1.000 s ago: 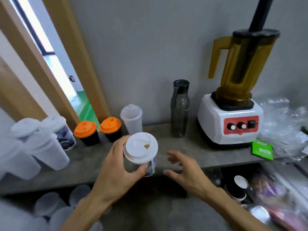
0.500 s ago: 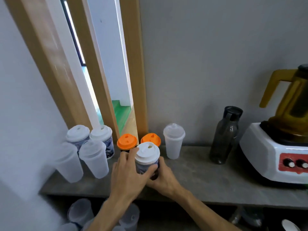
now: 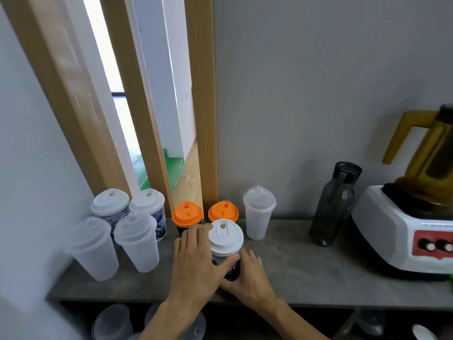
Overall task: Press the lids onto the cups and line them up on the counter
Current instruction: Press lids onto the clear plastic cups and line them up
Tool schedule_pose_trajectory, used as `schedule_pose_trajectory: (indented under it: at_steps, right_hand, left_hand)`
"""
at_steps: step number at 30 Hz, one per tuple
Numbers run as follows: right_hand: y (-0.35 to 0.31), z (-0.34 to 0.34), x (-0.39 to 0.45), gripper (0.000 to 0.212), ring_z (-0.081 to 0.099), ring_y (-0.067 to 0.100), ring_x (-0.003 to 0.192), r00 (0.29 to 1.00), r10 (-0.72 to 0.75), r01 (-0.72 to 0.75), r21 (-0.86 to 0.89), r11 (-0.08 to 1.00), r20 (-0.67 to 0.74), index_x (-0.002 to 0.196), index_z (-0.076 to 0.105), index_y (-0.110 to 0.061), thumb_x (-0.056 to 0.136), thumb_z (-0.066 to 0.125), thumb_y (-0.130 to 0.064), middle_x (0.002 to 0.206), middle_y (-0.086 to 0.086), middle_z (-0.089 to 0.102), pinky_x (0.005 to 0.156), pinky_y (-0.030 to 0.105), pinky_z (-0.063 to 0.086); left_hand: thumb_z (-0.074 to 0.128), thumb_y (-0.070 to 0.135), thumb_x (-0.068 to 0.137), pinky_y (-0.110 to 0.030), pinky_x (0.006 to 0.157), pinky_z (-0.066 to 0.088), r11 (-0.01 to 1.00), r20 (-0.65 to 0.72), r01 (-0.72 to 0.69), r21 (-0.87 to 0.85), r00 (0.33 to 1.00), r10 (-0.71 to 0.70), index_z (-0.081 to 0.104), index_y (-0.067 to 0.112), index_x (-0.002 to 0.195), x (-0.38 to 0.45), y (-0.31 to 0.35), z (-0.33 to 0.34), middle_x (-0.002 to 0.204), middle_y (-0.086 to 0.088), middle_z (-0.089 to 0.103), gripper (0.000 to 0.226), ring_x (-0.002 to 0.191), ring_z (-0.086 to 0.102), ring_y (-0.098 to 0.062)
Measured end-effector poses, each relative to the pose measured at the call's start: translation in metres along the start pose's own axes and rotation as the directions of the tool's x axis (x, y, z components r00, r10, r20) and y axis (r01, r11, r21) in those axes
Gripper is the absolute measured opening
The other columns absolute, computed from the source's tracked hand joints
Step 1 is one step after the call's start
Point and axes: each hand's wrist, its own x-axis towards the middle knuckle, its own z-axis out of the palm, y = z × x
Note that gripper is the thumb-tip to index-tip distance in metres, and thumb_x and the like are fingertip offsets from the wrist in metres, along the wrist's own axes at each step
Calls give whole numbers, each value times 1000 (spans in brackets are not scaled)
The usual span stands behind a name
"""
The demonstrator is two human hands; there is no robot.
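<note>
Hands wrap one dark cup [image 3: 226, 263] with a white lid [image 3: 226, 236] standing on the desk [image 3: 306, 273]: left hand [image 3: 196, 261] curls round its nine o'clock side, right hand [image 3: 250, 271] round its four o'clock side. Two orange-lidded cups [image 3: 187, 214] stand just beyond at twelve o'clock.

A single head-worn wide-angle view looks forward and down from just above the table [image 3: 306, 273], close enough that both forearms enter from the bottom edge. The hands meet at lower centre. The table runs across the lower third; a grey wall [image 3: 318, 94] fills the upper right, a wooden doorway [image 3: 203, 106] the upper left. Lines bow toward the edges, and the lower left corner looks blurred, possibly from motion.
</note>
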Motion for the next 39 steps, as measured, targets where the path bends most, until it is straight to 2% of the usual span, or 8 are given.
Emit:
schedule_pose_trajectory:
  at_steps: [6,9,13,18,22,28,33,39]
  right_hand:
    - [1,0,-2,70,46,3,115,1000,20,-20,-14,1000,1,132,46,-35,71,65,-62,127,-21,55,108,30,35]
    - [1,0,-2,72,45,4,116,1000,23,-23,-27,999,1,135,45,-32,72,67,-60,128,-18,54,104,21,30]
    - [0,-2,-3,75,44,3,118,999,32,-32,-18,999,13,137,43,-33,72,69,-60,131,-17,53,102,20,26]
    - [0,-1,-3,72,46,3,115,1000,26,-26,-23,999,12,135,43,-36,73,69,-62,128,-20,55,109,28,34]
    - [-1,0,-3,70,46,1,110,1000,2,-2,-38,999,1,134,45,-36,75,66,-65,126,-20,56,107,31,37]
    - [1,2,-2,68,49,5,111,1000,0,0,-32,999,-8,130,46,-35,74,66,-67,124,-18,58,104,32,41]
    - [-1,-1,-5,73,48,4,110,1000,-11,11,-20,1000,1,134,47,-34,73,64,-70,124,-18,57,105,34,39]
    - [0,2,-4,75,48,4,115,1000,9,-9,-11,1000,1,135,45,-34,73,68,-69,130,-18,57,107,28,36]
  left_hand:
    - [46,88,72,-24,106,23,995,146,-100,12,984,97,41,33,141,17,-24,-4,142,11,48,89,130,42,-8]
    - [42,84,78,-21,105,25,995,161,-63,-73,984,74,38,38,141,14,-29,0,143,16,46,78,130,39,-1]
    - [43,81,81,-29,111,34,993,171,-33,-118,984,53,33,40,142,11,-29,2,145,17,43,74,131,38,0]
    - [39,82,81,-30,119,21,991,155,9,-131,988,12,18,35,152,-7,-22,6,160,14,24,87,145,19,0]
    - [50,64,90,-24,117,18,997,90,-71,-42,993,74,19,28,155,-28,-21,8,162,14,16,80,146,13,2]
    - [42,50,94,-35,122,21,995,85,-96,-1,992,95,33,22,153,-28,-19,-1,159,13,26,66,147,19,-1]
    - [59,40,88,-27,123,4,987,189,-157,25,971,149,13,26,158,-43,-12,-5,165,8,11,85,151,9,-8]
    - [65,19,78,-42,117,28,971,162,-224,88,965,208,27,17,154,-46,-8,-3,160,-4,30,85,148,26,-17]
